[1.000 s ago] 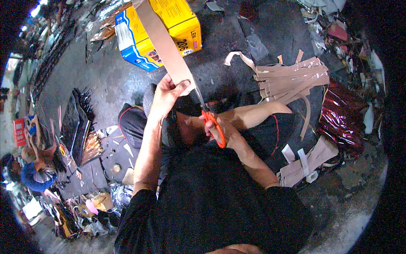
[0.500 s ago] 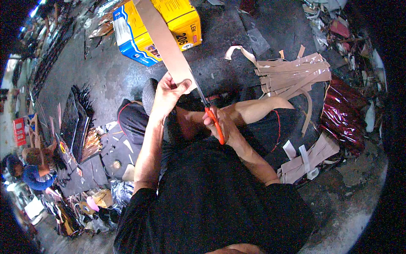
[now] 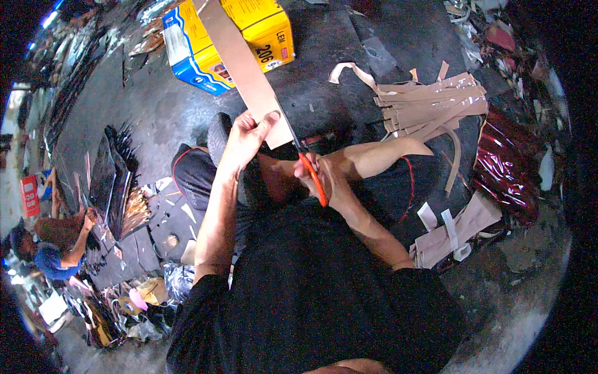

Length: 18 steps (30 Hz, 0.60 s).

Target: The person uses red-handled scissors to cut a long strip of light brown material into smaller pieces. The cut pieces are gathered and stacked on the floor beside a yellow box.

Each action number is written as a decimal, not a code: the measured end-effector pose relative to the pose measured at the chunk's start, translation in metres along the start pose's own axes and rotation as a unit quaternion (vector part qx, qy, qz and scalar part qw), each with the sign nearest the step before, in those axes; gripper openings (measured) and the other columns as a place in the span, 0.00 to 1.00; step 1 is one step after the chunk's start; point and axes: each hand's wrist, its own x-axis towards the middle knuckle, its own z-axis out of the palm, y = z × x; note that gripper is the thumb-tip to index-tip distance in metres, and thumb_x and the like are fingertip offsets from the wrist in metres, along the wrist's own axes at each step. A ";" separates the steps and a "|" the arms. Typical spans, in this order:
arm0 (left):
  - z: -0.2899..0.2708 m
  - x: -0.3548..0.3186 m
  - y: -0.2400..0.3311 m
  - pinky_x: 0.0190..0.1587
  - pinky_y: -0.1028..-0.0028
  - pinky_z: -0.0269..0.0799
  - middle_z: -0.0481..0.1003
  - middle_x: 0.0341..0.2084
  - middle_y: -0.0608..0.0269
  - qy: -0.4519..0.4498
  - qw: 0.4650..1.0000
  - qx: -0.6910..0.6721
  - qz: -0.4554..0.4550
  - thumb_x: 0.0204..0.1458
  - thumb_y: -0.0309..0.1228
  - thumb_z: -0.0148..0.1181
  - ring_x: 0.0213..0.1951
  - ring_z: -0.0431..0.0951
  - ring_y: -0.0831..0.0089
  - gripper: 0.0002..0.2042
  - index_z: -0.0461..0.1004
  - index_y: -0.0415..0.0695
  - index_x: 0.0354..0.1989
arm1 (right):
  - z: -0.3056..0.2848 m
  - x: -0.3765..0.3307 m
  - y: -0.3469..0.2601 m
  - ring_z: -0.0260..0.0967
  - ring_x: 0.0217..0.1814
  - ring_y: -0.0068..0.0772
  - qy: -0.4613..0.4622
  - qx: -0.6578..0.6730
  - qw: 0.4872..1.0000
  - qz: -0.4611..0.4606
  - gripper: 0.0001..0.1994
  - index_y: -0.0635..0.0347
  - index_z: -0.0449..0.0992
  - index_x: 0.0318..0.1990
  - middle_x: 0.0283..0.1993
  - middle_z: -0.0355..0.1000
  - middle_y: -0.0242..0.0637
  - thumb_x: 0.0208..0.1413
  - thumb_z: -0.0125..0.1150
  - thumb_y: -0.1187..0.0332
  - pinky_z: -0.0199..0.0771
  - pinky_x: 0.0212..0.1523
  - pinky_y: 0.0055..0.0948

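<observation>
My left hand (image 3: 246, 142) pinches a long tan strip (image 3: 240, 62), leather-like, close to its near end, thumb on top. From there the strip slopes up and away to the left, crossing in front of a yellow and blue box (image 3: 265, 34). My right hand (image 3: 319, 177) is closed round the orange handles of a pair of scissors (image 3: 313, 181). The dark blades lie along the right edge of the strip, beside my left thumb. Whether the blades are parted is hard to make out.
A pile of tan cut strips (image 3: 430, 106) lies to the right, beside dark red glossy sheeting (image 3: 504, 165). Nearer are paler pieces (image 3: 458, 230). At left, a co-worker in blue (image 3: 56, 260) reaches toward a black folded sheet (image 3: 111, 181). Mixed scraps (image 3: 134, 305) lie at lower left.
More of the strip's near end now shows below my left thumb. The scissors have shifted slightly up and left along the edge. The co-worker's arm has stretched out toward the black sheet.
</observation>
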 end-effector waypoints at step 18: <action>-0.003 -0.006 -0.012 0.41 0.79 0.67 0.75 0.33 0.72 -0.049 0.997 0.050 -0.038 0.54 0.36 0.55 0.35 0.72 0.83 0.12 0.73 0.43 0.42 | 0.010 -0.003 0.011 0.63 0.25 0.33 0.004 0.101 0.993 0.056 0.32 0.66 0.67 0.36 0.26 0.65 0.39 0.52 0.48 0.37 0.64 0.27 0.33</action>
